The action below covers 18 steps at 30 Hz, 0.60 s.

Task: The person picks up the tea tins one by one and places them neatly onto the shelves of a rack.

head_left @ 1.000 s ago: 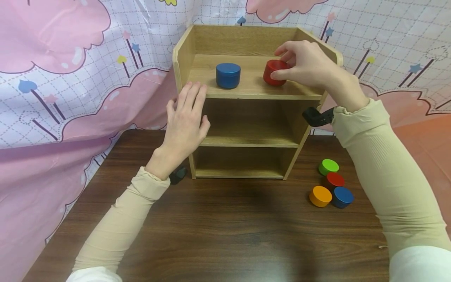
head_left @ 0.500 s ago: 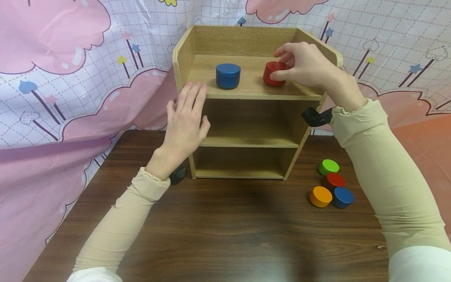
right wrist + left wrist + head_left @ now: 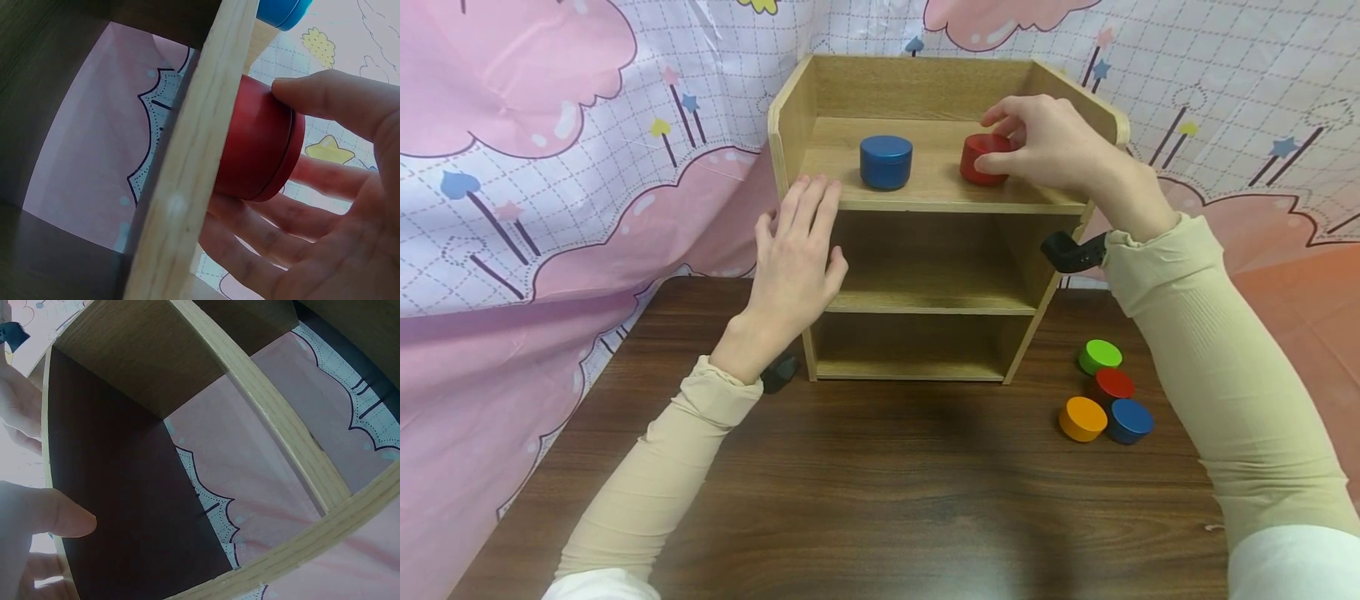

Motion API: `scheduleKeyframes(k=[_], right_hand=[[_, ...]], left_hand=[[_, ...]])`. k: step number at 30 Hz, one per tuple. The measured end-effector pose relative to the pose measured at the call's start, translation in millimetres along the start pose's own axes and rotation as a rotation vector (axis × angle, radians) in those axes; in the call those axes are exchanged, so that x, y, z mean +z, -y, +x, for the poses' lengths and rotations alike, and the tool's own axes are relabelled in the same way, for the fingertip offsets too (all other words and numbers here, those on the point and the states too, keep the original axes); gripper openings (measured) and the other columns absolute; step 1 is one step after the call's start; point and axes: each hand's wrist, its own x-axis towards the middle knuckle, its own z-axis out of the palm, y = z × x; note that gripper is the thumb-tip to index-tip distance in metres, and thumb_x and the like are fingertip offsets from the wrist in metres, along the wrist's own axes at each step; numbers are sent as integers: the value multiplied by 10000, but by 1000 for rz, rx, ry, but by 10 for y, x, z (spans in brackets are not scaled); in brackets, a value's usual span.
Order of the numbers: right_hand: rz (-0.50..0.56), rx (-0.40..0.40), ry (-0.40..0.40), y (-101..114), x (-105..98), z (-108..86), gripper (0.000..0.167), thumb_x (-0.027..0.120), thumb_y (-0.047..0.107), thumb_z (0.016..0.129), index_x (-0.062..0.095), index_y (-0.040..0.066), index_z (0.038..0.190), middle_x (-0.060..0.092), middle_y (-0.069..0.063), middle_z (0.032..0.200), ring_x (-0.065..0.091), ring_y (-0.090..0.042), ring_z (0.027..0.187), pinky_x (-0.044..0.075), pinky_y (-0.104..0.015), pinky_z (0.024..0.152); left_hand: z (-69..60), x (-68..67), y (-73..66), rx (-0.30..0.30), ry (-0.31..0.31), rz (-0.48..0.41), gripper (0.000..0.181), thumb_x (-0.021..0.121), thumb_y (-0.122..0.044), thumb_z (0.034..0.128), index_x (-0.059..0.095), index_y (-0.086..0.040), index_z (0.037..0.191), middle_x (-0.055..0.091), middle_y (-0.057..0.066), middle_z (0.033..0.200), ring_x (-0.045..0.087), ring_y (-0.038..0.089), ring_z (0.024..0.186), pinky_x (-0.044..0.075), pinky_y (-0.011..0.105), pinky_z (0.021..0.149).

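Near the top shelf's (image 3: pixel 936 179) front edge, right fingers (image 3: pixel 331 178) are gripping a red tin (image 3: pixel 259 144), apparently being placed and next needing release, left fingers (image 3: pixel 808 204) lying straight.

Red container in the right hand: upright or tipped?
Upright, roughly: in the right wrist view, the red container sits about square to the shelf edge.

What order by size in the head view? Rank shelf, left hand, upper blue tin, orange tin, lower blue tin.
Largest to smallest:
Shelf
Left hand
Upper blue tin
Orange tin and lower blue tin: too alike to rank
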Motion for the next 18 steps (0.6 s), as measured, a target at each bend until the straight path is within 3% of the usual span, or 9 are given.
scheduleKeyframes(k=[6, 18], right_hand=[[-7, -23, -27, -1, -13, -45, 610, 625, 328, 905, 430, 73, 1424, 481, -216, 1429, 496, -389, 1284, 379, -538, 1077], [-88, -124, -175, 101, -45, -334, 596, 607, 310, 909, 425, 106, 1438, 561, -207, 1324, 512, -363, 1194, 357, -557, 1002]], left_hand=[[-1, -1, -7, 1, 3, 7, 664, 584, -135, 853, 350, -97, 1473, 378, 98, 1519, 271, 249, 1444, 320, 593, 1018], [-1, -44, -17, -2, 37, 3, 675, 584, -148, 860, 332, -89, 1484, 347, 101, 1541, 240, 253, 1463, 332, 575, 1016]])
